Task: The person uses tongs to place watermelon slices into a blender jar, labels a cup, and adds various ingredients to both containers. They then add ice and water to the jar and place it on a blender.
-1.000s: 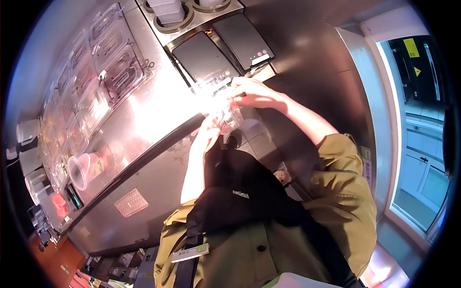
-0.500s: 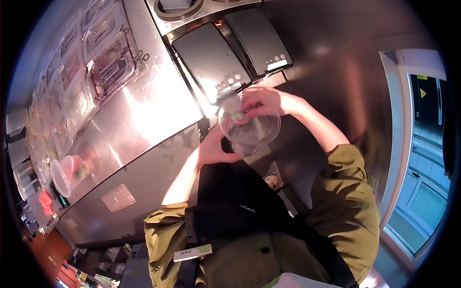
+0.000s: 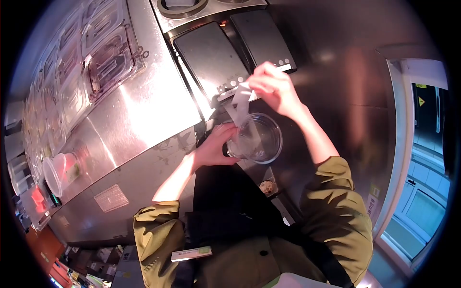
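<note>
A clear plastic cup (image 3: 261,139) is tilted in front of me, its round mouth turned to the right. My left hand (image 3: 217,145) is wrapped round its left side, thumb below and fingers above. Higher up, my right hand (image 3: 274,89) pinches the upper end of a whitish paper-like strip (image 3: 241,100), possibly a label. The strip's lower end comes down to the cup close by my left fingers. Behind the strip lie two dark flat panels (image 3: 209,55) with small round buttons along their near edges.
A steel counter (image 3: 149,110) runs along the left, with clear lidded containers (image 3: 108,65) at its back. Another clear cup (image 3: 55,175) stands near its front edge. Round dark-rimmed openings (image 3: 182,7) sit beyond the panels. At right is a pale door frame (image 3: 391,158).
My right hand has moved up and right, away from the cup, drawing the strip out into view. The cup has turned, its mouth now facing further right, still in my left hand.
</note>
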Demonstrator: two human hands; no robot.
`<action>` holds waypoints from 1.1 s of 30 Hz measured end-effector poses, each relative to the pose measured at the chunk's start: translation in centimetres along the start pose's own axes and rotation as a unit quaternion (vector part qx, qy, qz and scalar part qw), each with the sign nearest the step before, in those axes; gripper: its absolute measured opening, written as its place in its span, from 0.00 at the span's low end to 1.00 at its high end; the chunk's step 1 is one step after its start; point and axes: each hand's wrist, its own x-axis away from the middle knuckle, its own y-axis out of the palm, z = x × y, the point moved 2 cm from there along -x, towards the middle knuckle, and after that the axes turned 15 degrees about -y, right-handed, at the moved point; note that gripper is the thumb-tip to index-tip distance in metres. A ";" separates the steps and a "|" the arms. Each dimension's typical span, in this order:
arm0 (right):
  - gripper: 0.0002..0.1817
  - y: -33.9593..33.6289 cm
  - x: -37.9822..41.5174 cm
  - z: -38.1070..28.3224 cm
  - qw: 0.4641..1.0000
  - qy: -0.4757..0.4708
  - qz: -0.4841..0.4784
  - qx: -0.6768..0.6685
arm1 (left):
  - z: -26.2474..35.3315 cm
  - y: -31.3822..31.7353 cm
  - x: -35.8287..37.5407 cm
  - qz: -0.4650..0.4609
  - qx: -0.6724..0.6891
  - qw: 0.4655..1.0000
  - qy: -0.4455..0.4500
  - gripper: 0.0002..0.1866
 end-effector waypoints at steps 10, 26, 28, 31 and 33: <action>0.07 -4.7 1.5 -9.6 0.909 0.085 0.409 -0.003 | 6.2 1.9 9.9 0.012 0.527 0.836 -0.153 0.34; 0.13 6.1 -6.8 -26.0 0.965 -0.226 0.129 0.022 | 14.2 -5.2 17.7 0.519 0.288 0.798 -0.101 0.30; 0.12 8.3 -8.3 -26.9 0.970 -0.213 0.110 0.038 | 11.7 -5.6 18.5 0.517 0.371 0.771 -0.044 0.32; 0.16 11.8 -9.3 -26.9 0.972 -0.172 0.074 0.139 | 10.9 -7.6 19.6 0.597 0.243 0.756 -0.117 0.36; 0.17 13.3 -11.0 -27.9 0.967 -0.177 0.068 0.170 | 8.3 -8.7 20.6 0.564 0.376 0.729 -0.092 0.38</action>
